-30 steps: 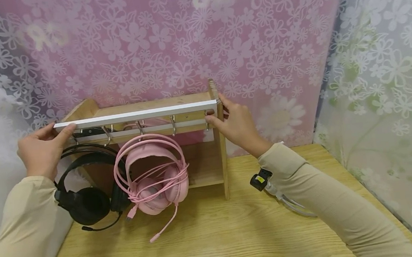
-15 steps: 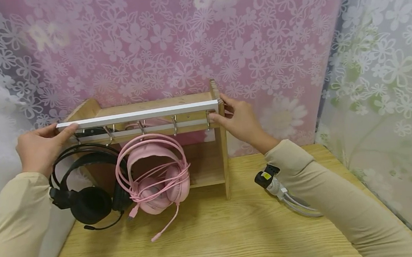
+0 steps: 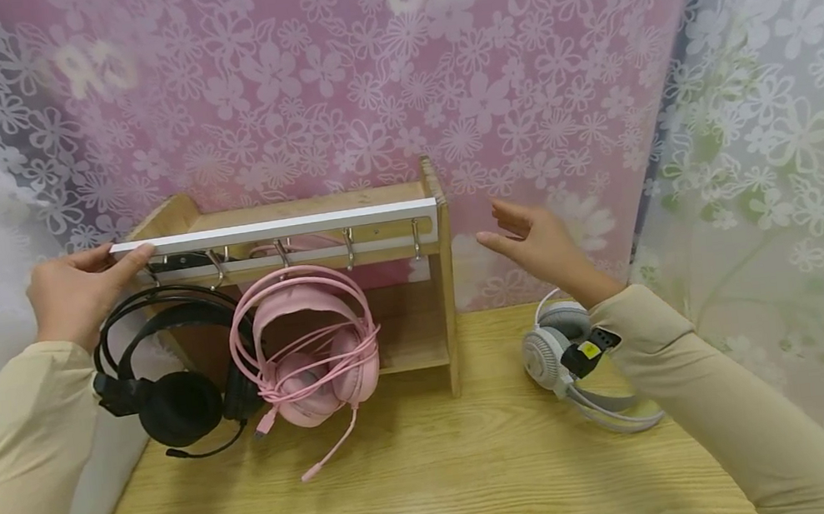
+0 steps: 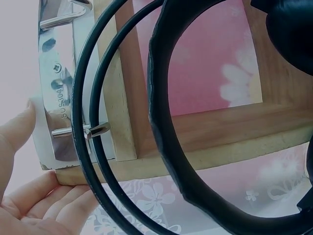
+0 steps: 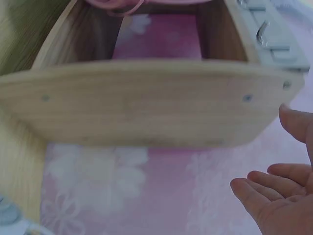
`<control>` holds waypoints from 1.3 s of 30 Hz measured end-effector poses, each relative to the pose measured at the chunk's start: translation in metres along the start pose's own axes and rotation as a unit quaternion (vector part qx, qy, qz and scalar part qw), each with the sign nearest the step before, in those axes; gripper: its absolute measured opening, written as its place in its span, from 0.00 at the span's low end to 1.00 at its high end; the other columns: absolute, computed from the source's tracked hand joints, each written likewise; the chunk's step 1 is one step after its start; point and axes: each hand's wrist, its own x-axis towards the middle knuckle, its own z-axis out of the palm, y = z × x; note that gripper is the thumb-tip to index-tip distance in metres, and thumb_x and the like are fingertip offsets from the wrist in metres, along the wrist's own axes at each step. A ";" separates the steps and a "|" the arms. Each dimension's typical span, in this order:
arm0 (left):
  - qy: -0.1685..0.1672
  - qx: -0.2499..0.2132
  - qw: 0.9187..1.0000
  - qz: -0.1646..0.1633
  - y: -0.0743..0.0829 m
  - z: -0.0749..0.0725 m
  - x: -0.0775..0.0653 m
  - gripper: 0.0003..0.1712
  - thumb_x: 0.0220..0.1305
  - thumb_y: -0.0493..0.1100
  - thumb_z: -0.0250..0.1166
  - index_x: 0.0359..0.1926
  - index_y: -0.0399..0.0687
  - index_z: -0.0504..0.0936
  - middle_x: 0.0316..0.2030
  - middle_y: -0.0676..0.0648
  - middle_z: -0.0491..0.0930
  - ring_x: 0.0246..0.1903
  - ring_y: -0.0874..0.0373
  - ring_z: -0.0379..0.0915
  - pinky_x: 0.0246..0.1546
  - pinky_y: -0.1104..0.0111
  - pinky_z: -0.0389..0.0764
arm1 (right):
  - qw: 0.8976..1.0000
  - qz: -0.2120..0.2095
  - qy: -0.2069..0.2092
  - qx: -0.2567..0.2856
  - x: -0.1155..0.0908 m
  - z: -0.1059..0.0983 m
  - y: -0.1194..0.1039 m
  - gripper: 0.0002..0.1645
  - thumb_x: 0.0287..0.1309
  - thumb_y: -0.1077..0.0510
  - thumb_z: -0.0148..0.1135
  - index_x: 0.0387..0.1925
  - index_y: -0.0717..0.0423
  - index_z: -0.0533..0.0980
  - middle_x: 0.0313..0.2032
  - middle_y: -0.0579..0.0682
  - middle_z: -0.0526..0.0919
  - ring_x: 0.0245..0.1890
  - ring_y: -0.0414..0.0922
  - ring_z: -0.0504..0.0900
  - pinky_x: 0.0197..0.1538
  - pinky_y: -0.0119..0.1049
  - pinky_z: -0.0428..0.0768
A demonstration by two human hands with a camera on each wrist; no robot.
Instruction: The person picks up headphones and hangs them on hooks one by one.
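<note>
My left hand (image 3: 70, 300) holds the left end of a metal hook rail (image 3: 273, 227) on the front of a wooden shelf (image 3: 450, 311). Its thumb lies on the rail's upper edge, and the other fingers reach behind the shelf's end in the left wrist view. From the hooks hang a black headset (image 3: 181, 408) at the left and a pink headset (image 3: 299, 301), its cable wound round the earcups. My right hand (image 3: 551, 252) is in the air, right of the shelf, with fingers extended and nothing in them. In the right wrist view it is apart from the shelf's side panel (image 5: 146, 103).
A white and grey headset (image 3: 543, 358) lies on the wood-grain table (image 3: 435, 472), partly behind my right wrist. Bare hooks (image 3: 349, 248) line the rail's right part. Flower-patterned walls (image 3: 473, 49) stand close behind and at both sides.
My right hand has let go of the rail's right end and moved off to the right, exposing more of the white headset. The left hand keeps its hold.
</note>
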 end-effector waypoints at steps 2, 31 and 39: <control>-0.002 0.006 1.000 -0.002 0.000 0.000 0.000 0.49 0.46 0.69 0.69 0.65 0.48 0.71 0.46 0.63 0.78 0.46 0.71 0.68 0.30 0.86 0.68 | 1.000 0.009 -0.006 -0.005 -0.006 -0.006 0.010 0.43 0.62 0.45 0.62 0.71 0.58 0.58 0.68 0.58 0.64 0.66 0.55 0.66 0.62 0.49 0.71; 0.035 0.039 0.998 0.033 -0.002 0.004 0.000 0.45 0.50 0.70 0.65 0.61 0.45 0.75 0.37 0.67 0.81 0.54 0.59 0.72 0.34 0.83 0.67 | 0.985 0.159 -0.066 0.006 -0.123 -0.048 0.134 0.42 0.69 0.41 0.51 0.73 0.59 0.52 0.70 0.65 0.56 0.68 0.66 0.55 0.62 0.67 0.59; 0.038 0.046 0.998 0.034 -0.004 0.004 0.000 0.44 0.50 0.71 0.65 0.60 0.46 0.76 0.44 0.61 0.80 0.54 0.58 0.71 0.34 0.82 0.67 | 0.977 0.207 -0.054 0.001 -0.164 -0.046 0.160 0.44 0.69 0.41 0.50 0.73 0.64 0.50 0.68 0.70 0.56 0.66 0.70 0.55 0.59 0.71 0.60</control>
